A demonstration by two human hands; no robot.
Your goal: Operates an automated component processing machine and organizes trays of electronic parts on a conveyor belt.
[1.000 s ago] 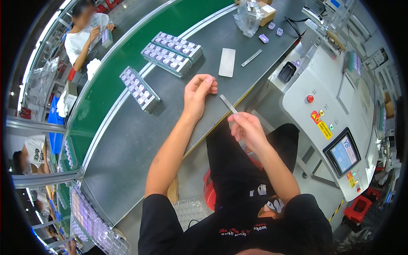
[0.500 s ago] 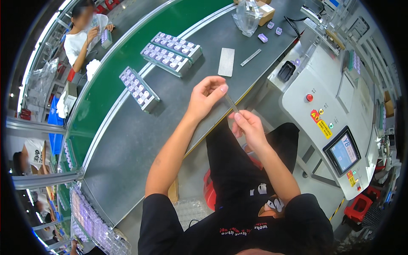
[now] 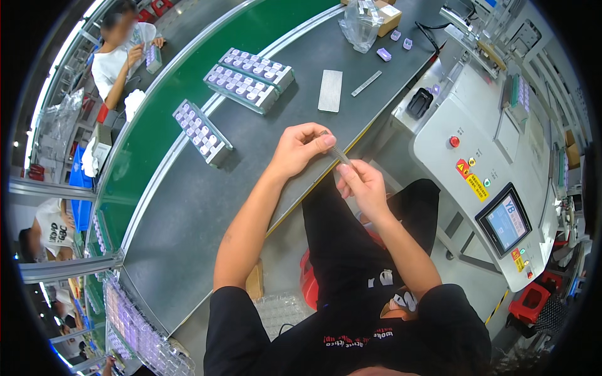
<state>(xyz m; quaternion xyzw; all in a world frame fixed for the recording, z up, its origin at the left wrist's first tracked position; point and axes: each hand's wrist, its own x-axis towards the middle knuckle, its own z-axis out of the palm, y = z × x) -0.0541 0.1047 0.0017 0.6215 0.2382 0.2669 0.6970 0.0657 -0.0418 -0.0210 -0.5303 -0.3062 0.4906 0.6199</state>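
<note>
A thin grey ribbed strip (image 3: 339, 154) is stretched between my two hands over the bench's front edge. My left hand (image 3: 303, 150) pinches its upper end between thumb and fingers. Its lower end is in the closed fingers of my right hand (image 3: 365, 185), nearer to my lap. Beyond my hands a pale, finely lined rectangular sheet (image 3: 330, 91) lies flat on the dark bench (image 3: 207, 219). To its right rests a single narrow strip (image 3: 367, 83) of similar look.
Blocks with rows of white-and-purple pieces stand at left (image 3: 202, 133) and further back (image 3: 249, 79). Small purple parts (image 3: 384, 54) and a clear plastic bag (image 3: 362, 26) lie far right. A machine with a screen (image 3: 503, 221) stands at right. Co-worker (image 3: 117, 59) sits across the green belt (image 3: 164, 100).
My left hand has shifted slightly down and left, its fingers further over the strip's end. My right hand has barely moved. The view has shifted a little.
</note>
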